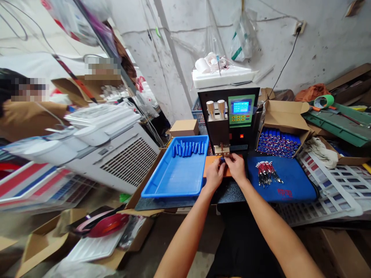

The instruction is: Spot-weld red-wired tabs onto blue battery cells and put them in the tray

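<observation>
At the spot welder (pixel 217 131), my left hand (pixel 215 172) and my right hand (pixel 237 167) meet just below the electrode tips. Both hands are closed, fingertips pinching a blue cylindrical battery (pixel 222 159), which shows only in part between them. Under my hands lies an orange plate (pixel 209 165). To the left, a blue tray (pixel 174 188) carries a row of blue batteries (pixel 188 148) at its far end. A bunch of red and black wire leads (pixel 268 173) rests on a blue mat (pixel 298 181) to the right. Whether my fingers also hold a lead is hidden.
An open carton (pixel 285 112) packed with blue batteries stands right of the welder, near a green tray (pixel 344 123) and a white plastic crate (pixel 348 193). A small cardboard box (pixel 184 127) sits behind the blue tray. Another person (pixel 31 112) is at far left.
</observation>
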A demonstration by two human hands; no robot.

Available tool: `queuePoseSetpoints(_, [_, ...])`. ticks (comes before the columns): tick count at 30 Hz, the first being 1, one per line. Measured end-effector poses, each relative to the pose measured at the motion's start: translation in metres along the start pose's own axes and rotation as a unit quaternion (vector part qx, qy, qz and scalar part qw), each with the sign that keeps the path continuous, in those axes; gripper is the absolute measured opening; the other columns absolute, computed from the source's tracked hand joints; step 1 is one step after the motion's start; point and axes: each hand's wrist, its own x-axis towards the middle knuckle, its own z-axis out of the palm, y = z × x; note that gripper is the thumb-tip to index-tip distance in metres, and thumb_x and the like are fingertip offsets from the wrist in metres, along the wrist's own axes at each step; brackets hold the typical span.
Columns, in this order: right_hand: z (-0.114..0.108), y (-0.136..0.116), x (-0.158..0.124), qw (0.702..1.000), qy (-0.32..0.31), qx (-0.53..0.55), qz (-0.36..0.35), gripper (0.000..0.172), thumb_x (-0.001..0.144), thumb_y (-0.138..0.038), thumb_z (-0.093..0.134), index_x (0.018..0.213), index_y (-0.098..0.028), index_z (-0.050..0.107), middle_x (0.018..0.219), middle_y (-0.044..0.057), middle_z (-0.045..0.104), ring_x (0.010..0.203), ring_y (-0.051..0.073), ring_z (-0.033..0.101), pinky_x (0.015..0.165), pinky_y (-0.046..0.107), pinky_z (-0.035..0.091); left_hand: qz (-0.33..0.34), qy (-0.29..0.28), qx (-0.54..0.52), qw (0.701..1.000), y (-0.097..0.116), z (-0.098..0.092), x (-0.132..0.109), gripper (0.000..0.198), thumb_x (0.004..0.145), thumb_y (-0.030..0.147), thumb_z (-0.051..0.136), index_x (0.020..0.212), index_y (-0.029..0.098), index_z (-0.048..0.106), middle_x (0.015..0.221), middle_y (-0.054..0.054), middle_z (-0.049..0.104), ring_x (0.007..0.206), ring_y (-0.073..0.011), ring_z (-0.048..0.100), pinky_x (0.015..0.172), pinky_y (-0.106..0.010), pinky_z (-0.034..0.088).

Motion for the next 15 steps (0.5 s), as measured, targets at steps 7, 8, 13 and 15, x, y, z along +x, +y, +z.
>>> queuePoseSetpoints(7, [0.000,-0.009,-0.005,0.999,0.008,-0.049,-0.015,0.017,0.083,-0.037,0.058,0.076,-0.022,0.064,0.074,0.004,0.070,0.066,0.019,0.061,0.062,0.027,0.043,-0.011,0.005,-0.039,0.999,-0.002,0.001,0.000,0.020,0.089,0.031,0.056,0.104,0.021,0.066,0.087,-0.006,0.068,0.078,-0.0187,0.063,0.071,-0.028,0.048])
queuePoseSetpoints(8, [0.000,-0.010,-0.006,0.998,0.010,-0.056,-0.017,0.017,0.082,-0.037,0.058,0.076,-0.022,0.064,0.073,0.004,0.069,0.066,0.019,0.061,0.061,0.027,0.043,-0.015,0.003,-0.045,0.999,-0.001,0.001,0.000,0.021,0.089,0.032,0.056,0.103,0.020,0.066,0.085,-0.005,0.068,0.076,-0.0182,0.062,0.070,-0.028,0.049])
queuePoseSetpoints(13, [-0.011,-0.003,-0.010,1.000,-0.009,-0.008,0.013,0.030,0.085,-0.045,0.052,0.070,-0.021,0.061,0.064,0.003,0.064,0.057,0.016,0.057,0.051,0.025,0.040,-0.016,-0.010,-0.086,0.996,0.002,0.000,0.003,0.024,0.088,0.034,0.057,0.102,0.018,0.067,0.078,-0.003,0.067,0.070,-0.0155,0.061,0.066,-0.026,0.049])
queuePoseSetpoints(15, [-0.020,0.001,-0.015,0.999,-0.008,0.016,0.040,0.030,0.085,-0.047,0.052,0.074,-0.020,0.061,0.061,0.002,0.061,0.050,0.015,0.053,0.046,0.024,0.039,-0.017,-0.015,-0.102,0.995,0.004,-0.001,0.004,0.023,0.087,0.034,0.056,0.098,0.016,0.067,0.079,-0.003,0.067,0.069,-0.0140,0.060,0.065,-0.024,0.048])
